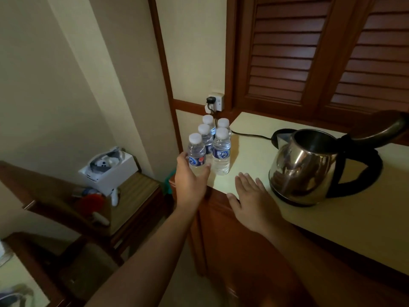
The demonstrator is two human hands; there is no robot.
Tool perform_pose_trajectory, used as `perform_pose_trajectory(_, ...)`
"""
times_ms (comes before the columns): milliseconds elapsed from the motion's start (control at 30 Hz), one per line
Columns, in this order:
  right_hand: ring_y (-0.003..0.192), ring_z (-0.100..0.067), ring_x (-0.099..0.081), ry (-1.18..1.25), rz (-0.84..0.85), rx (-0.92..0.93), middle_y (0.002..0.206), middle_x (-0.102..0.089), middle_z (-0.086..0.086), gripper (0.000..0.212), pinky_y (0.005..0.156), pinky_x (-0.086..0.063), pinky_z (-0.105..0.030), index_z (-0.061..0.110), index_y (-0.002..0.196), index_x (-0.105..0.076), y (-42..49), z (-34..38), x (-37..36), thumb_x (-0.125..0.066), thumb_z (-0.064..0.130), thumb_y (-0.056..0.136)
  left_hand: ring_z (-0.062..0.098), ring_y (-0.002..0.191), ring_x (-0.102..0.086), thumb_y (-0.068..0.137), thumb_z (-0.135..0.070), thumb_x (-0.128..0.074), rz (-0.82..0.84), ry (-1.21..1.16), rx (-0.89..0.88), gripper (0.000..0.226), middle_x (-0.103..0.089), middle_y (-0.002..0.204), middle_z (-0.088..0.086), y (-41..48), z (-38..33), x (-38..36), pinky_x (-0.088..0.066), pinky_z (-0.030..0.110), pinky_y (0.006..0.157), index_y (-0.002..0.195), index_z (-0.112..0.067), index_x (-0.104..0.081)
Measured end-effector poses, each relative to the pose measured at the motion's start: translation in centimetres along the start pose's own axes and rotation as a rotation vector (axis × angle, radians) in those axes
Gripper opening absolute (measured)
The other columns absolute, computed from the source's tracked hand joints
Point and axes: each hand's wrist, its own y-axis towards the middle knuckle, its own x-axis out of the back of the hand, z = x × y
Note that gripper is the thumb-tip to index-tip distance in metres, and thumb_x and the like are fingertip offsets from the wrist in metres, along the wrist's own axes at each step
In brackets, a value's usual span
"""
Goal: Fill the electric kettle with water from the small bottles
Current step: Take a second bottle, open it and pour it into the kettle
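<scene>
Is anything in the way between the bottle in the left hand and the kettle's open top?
Nothing blocks it. The left hand grips the nearest clear white-capped bottle; the steel kettle stands lid-open to the right. The right hand rests flat on the cream counter between them, below the path.

The supporting surface is a pale yellow countertop (254, 151) on a wooden cabinet. At its left corner stand 5 small water bottles (215, 140), upright and capped in white, grouped close together. The nearest bottle (196, 154) sits at the front-left edge. An electric kettle (309, 165) (stainless steel, lid open) stands on its black base further right, well apart from the bottles. A black power cord (252, 135) lies along the countertop between the bottles and the kettle.
</scene>
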Motion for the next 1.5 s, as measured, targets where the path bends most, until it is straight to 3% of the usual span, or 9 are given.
perform_pose_trajectory(167, 0.151, -0.021, -0.027, 0.209, -0.044, -0.009, 0.160, -0.037, -0.011, 0.066, 0.125, -0.018, -0.043, 0.008, 0.153, -0.038, -0.3, 0.2, 0.9, -0.027, 0.048, 0.102, 0.004, 0.103, -0.069, 0.092, -0.026, -0.082, -0.017, -0.025, -0.018, 0.050, -0.070, 0.117, -0.011, -0.7, -0.1, 1.0, -0.061, 0.031, 0.087, 0.130, -0.018, -0.052)
perform_pose_trajectory(400, 0.134, 0.002, -0.044, 0.522, -0.275, 0.012, 0.147, -0.053, 0.008, 0.049, 0.106, -0.029, -0.009, 0.026, 0.149, -0.046, -2.6, 1.8, 9.1, -0.042, 0.044, 0.103, 0.000, 0.107, -0.070, 0.086, -0.019, -0.088, 0.196, -0.109, -0.193, 0.053, -0.071, 0.121, -0.014, -5.7, -2.1, 2.7, -0.058, 0.017, 0.080, 0.129, -0.026, -0.059)
perform_pose_trajectory(500, 0.111, 0.001, -0.058, 0.507, -0.265, 0.052, 0.127, -0.062, 0.012, 0.056, 0.089, -0.051, -0.019, 0.034, 0.144, -0.048, -3.4, 1.5, 12.3, -0.043, 0.061, 0.096, 0.011, 0.113, -0.071, 0.086, -0.028, -0.089, 0.324, -0.119, -0.257, 0.055, -0.071, 0.125, -0.012, -7.6, -3.3, 2.3, -0.063, 0.036, 0.084, 0.132, -0.027, -0.060)
perform_pose_trajectory(667, 0.088, -0.002, -0.057, 0.317, -0.283, 0.083, 0.101, -0.057, 0.017, 0.057, 0.076, -0.050, -0.025, 0.036, 0.117, -0.064, -4.9, -0.1, 15.8, -0.045, 0.079, 0.085, 0.014, 0.111, -0.072, 0.084, -0.028, -0.091, 0.485, -0.159, -0.328, 0.051, -0.074, 0.119, -0.011, -9.0, -5.8, 0.9, -0.060, 0.040, 0.087, 0.127, -0.024, -0.065)
perform_pose_trajectory(900, 0.069, -0.002, -0.052, 0.326, -0.278, -0.009, 0.076, -0.049, 0.017, 0.035, 0.065, -0.041, -0.025, 0.021, 0.091, -0.070, -7.3, -2.5, 19.9, -0.065, 0.056, 0.086, 0.008, 0.113, -0.069, 0.079, -0.027, -0.094, 0.714, -0.149, -0.344, 0.058, -0.074, 0.119, -0.014, -8.6, -8.9, -1.4, -0.059, 0.035, 0.089, 0.130, -0.033, -0.068)
perform_pose_trajectory(1133, 0.087, -0.007, -0.058, 0.291, -0.142, 0.009, 0.099, -0.059, 0.013, 0.016, 0.078, -0.052, -0.035, 0.031, 0.103, -0.073, -9.6, -4.6, 23.7, -0.068, 0.040, 0.090, 0.011, 0.103, -0.077, 0.082, -0.008, -0.090, 1.025, -0.249, -0.251, 0.051, -0.080, 0.110, -0.006, -8.2, -11.3, -3.0, -0.056, 0.020, 0.086, 0.126, -0.025, -0.071)
perform_pose_trajectory(1300, 0.114, 0.000, -0.053, 0.268, -0.062, 0.104, 0.122, -0.059, 0.020, 0.035, 0.093, -0.044, -0.018, 0.030, 0.124, -0.068, -10.8, -6.2, 24.9, -0.066, 0.010, 0.095, 0.018, 0.104, -0.077, 0.084, 0.001, -0.086, 1.224, -0.229, -0.275, 0.050, -0.081, 0.109, -0.001, -6.7, -11.9, -3.9, -0.058, 0.032, 0.089, 0.127, -0.019, -0.069)
perform_pose_trajectory(1433, 0.126, -0.004, -0.050, 0.211, -0.062, 0.187, 0.130, -0.060, 0.015, 0.055, 0.103, -0.048, -0.033, 0.027, 0.125, -0.065, -11.0, -6.7, 24.7, -0.062, -0.012, 0.088, 0.012, 0.099, -0.076, 0.083, 0.007, -0.083, 1.258, -0.201, -0.307, 0.051, -0.081, 0.105, -0.004, -6.4, -12.0, -4.4, -0.055, 0.025, 0.084, 0.125, -0.017, -0.069)
perform_pose_trajectory(1500, 0.126, -0.003, -0.050, 0.222, -0.081, 0.200, 0.130, -0.060, 0.014, 0.049, 0.102, -0.047, -0.026, 0.026, 0.125, -0.065, -11.1, -6.8, 24.6, -0.063, -0.008, 0.090, 0.012, 0.099, -0.077, 0.083, 0.009, -0.082, 1.244, -0.207, -0.316, 0.051, -0.080, 0.105, -0.005, -6.3, -11.8, -4.6, -0.056, 0.025, 0.084, 0.125, -0.016, -0.068)
